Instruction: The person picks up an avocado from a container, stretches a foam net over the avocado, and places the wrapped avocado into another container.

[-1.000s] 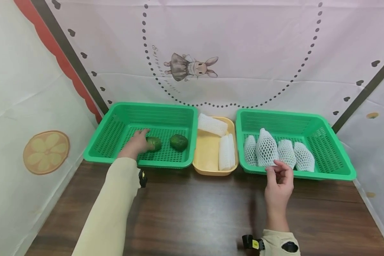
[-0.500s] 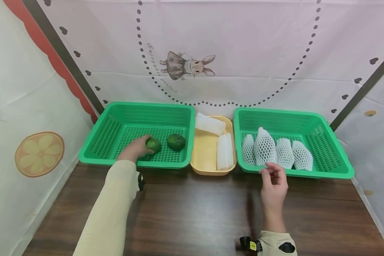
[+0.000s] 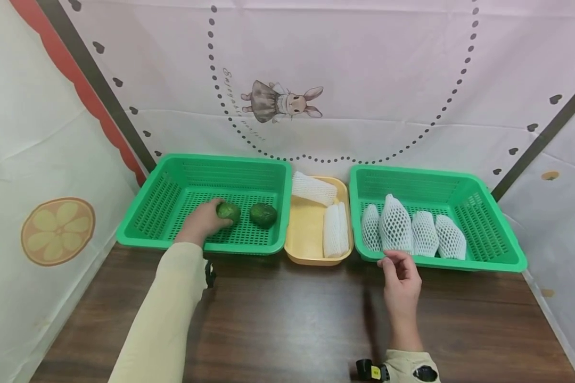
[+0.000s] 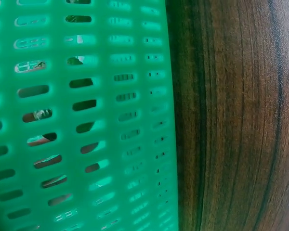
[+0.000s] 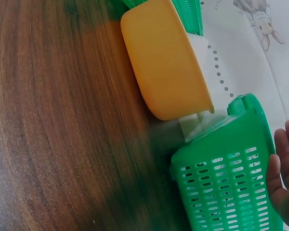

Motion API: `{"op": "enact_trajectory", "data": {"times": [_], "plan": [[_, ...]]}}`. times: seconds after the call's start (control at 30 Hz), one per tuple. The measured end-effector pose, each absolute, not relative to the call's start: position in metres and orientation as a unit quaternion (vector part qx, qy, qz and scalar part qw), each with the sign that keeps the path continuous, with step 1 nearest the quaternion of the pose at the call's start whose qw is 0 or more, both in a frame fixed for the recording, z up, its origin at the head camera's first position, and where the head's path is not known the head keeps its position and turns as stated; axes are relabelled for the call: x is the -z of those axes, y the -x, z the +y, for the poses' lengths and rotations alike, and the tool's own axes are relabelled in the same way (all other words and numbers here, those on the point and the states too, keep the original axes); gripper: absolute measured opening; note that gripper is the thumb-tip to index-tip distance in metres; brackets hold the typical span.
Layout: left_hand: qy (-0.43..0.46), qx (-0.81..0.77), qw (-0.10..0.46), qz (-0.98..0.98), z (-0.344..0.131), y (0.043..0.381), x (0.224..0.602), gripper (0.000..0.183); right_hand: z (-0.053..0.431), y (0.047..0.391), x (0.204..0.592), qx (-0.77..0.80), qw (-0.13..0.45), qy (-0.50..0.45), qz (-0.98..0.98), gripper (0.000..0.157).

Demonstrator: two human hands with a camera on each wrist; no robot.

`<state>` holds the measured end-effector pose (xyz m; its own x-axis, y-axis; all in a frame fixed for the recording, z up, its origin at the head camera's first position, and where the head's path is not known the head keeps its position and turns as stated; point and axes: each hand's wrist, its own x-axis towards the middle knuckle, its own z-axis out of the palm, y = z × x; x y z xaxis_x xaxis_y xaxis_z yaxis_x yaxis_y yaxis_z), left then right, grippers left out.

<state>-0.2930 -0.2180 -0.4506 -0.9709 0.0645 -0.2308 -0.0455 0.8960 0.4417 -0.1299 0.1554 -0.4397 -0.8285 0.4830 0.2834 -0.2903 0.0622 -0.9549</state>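
Observation:
My left hand [image 3: 203,219] reaches into the left green basket [image 3: 282,246], thumb and fingers round a green avocado [image 3: 229,211]. Just right of it lies a darker avocado [image 3: 263,215]. In the left wrist view the basket's slotted side wall [image 4: 98,139] covers the hand's work. My right hand [image 3: 402,282] hangs at the front rim of the right green basket [image 3: 500,261], fingers loosely curled and holding nothing. Its fingers [image 5: 274,173] also show beside that basket in the right wrist view. Several pieces in white foam nets [image 3: 396,223] stand in a row inside this basket.
Between the baskets sits a yellow tray [image 3: 303,234] with folded white foam net sleeves [image 3: 335,230] and another sleeve [image 3: 313,188] across its back. A printed cloth [image 3: 364,69] rises behind the baskets. The dark wooden table [image 3: 287,319] extends in front.
The left hand's fingers have closed round the left avocado. My right hand has shifted slightly left along the basket rim. The head view has moved a little.

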Motion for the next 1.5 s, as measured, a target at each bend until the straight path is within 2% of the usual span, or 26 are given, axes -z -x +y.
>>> {"op": "enact_trajectory", "data": {"times": [0.43,0.77,1.07,1.5], "plan": [[0.000,-0.246,0.055,0.968,-0.220,0.289,0.441,0.068,0.155,0.129,0.438,-0.672,0.272,0.080,-0.684,0.011],[0.008,-0.260,0.015,0.965,-0.218,0.282,0.422,0.074,0.155,0.127,0.435,-0.669,0.267,0.076,-0.689,0.011],[0.017,-0.295,-0.040,0.954,-0.214,0.271,0.406,0.075,0.154,0.126,0.434,-0.664,0.265,0.075,-0.695,0.010],[-0.009,-0.341,-0.079,0.937,-0.192,0.247,0.380,0.072,0.154,0.125,0.431,-0.667,0.258,0.080,-0.695,0.011]]}}
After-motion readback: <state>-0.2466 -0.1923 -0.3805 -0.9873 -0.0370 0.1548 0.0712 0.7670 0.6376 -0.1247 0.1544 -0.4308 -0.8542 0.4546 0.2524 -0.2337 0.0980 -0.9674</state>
